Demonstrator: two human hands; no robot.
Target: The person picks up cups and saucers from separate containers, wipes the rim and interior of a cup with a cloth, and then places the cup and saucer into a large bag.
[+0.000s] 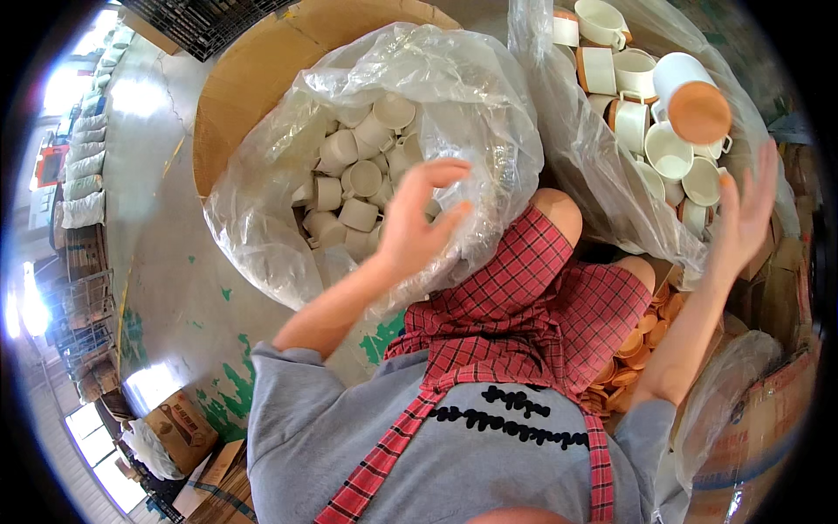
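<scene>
My left hand (417, 223) is open, fingers curved and apart with nothing between them. It hovers over the near right rim of a clear plastic bag (476, 113) that holds many plain off-white mugs (360, 179). My right hand (744, 210) is also open, fingers stretched out, by the right side of a second bag (602, 179). White mugs with orange-brown bases (630, 122) fill that bag. One such mug (694, 96) is tipped with its base toward me, above the others and apart from my right hand; I cannot tell whether it touches the pile.
A round cardboard drum (253, 79) surrounds the left bag. Orange discs (642, 341) lie below my right forearm, beside my knee. Cardboard boxes (751, 428) with loose plastic stand at the right. Another carton (179, 428) sits on the floor at lower left, and a black crate (205, 22) at the far left.
</scene>
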